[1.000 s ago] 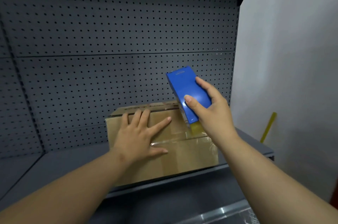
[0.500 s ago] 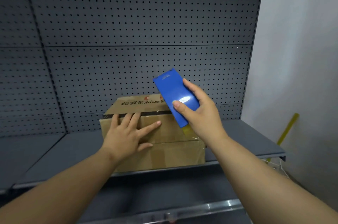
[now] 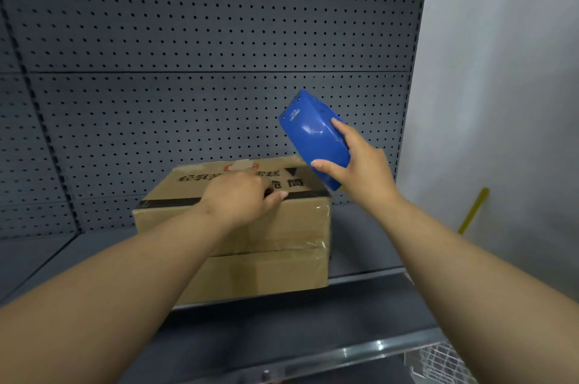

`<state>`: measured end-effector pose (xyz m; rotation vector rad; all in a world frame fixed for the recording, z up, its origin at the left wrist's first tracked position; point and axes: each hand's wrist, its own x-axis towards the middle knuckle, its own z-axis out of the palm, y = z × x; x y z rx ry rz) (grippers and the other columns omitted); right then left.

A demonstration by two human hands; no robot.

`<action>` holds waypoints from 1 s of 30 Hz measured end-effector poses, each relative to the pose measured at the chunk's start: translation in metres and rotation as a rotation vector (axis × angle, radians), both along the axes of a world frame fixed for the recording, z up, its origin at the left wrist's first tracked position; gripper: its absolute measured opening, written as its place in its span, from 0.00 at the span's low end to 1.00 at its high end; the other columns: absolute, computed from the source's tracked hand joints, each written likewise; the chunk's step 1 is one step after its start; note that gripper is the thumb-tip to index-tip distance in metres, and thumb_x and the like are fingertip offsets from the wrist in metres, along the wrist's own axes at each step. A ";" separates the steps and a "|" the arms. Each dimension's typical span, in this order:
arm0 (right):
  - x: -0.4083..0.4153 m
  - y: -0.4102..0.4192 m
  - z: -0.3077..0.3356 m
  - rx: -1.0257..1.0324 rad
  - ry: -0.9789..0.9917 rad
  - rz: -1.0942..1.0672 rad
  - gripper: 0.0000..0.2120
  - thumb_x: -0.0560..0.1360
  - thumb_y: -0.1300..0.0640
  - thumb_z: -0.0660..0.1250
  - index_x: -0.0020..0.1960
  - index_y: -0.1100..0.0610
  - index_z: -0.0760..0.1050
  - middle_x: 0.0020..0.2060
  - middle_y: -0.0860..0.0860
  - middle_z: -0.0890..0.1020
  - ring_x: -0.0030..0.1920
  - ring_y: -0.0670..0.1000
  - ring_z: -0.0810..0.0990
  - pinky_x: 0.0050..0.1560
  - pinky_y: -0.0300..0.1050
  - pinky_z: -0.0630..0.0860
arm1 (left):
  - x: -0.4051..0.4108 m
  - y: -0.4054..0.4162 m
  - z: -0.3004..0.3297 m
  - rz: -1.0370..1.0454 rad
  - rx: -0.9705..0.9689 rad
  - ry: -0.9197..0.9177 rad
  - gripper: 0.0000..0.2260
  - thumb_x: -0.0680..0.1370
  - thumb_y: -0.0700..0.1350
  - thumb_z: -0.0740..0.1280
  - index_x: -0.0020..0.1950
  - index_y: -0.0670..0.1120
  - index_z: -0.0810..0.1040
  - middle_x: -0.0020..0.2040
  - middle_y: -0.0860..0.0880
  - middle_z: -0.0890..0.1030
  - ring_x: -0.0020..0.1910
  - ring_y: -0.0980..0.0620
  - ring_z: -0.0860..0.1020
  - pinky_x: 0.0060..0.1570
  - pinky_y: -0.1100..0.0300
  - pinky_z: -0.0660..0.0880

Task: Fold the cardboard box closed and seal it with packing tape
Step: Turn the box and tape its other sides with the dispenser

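- On the grey metal shelf, in front of the pegboard back panel, sits the cardboard box, its top flaps folded down so the box reads as closed.
- Clear tape already shows as a shiny strip on the front face, wrapping toward the right corner; a dark band runs along the top front edge, and a small patch of old tape sits at the far top edge.
- By my judgement the folding is done and the sealing is under way or near its end; whether the top seam is fully taped cannot be told, since the left hand covers part of it.
- Left hand rests on the box at the top front edge, fingers curled down over it and the thumb pointing right; it seems to press or hold the edge, not to carry anything.
- Right hand grips the blue tape dispenser, thumb and fingers wrapped round its body, held in the air above the box's right rear corner, apart from the cardboard.
- Whether a strip of tape runs from dispenser to box cannot be seen.
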<state>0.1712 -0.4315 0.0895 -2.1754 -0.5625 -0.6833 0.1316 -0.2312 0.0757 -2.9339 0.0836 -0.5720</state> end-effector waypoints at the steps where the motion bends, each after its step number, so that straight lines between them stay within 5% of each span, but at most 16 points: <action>1: 0.008 -0.005 -0.003 0.007 0.019 -0.020 0.39 0.67 0.39 0.70 0.73 0.46 0.59 0.66 0.47 0.73 0.63 0.58 0.72 0.62 0.55 0.71 | 0.004 -0.001 0.002 -0.014 -0.004 0.025 0.24 0.77 0.65 0.50 0.56 0.54 0.78 0.56 0.50 0.77 0.54 0.48 0.75 0.41 0.56 0.74; 5: 0.036 -0.023 -0.021 0.038 0.110 -0.101 0.39 0.67 0.40 0.71 0.73 0.45 0.58 0.66 0.47 0.73 0.63 0.59 0.71 0.60 0.56 0.72 | 0.015 0.003 0.009 -0.084 -0.086 0.116 0.23 0.76 0.66 0.52 0.61 0.57 0.76 0.63 0.51 0.75 0.63 0.50 0.72 0.54 0.52 0.74; 17: 0.089 -0.034 -0.092 -0.302 0.310 -0.371 0.35 0.73 0.41 0.64 0.75 0.48 0.55 0.66 0.52 0.74 0.63 0.56 0.73 0.62 0.49 0.67 | 0.040 0.020 0.004 -0.131 -0.134 0.061 0.24 0.74 0.68 0.50 0.60 0.61 0.76 0.61 0.55 0.77 0.56 0.53 0.75 0.49 0.53 0.77; 30: 0.126 -0.025 -0.142 -0.442 0.477 -0.268 0.36 0.72 0.44 0.67 0.75 0.47 0.55 0.67 0.53 0.73 0.62 0.56 0.74 0.61 0.52 0.71 | 0.041 0.021 0.002 -0.132 -0.127 0.025 0.28 0.71 0.70 0.44 0.60 0.63 0.74 0.57 0.56 0.78 0.54 0.54 0.75 0.51 0.54 0.76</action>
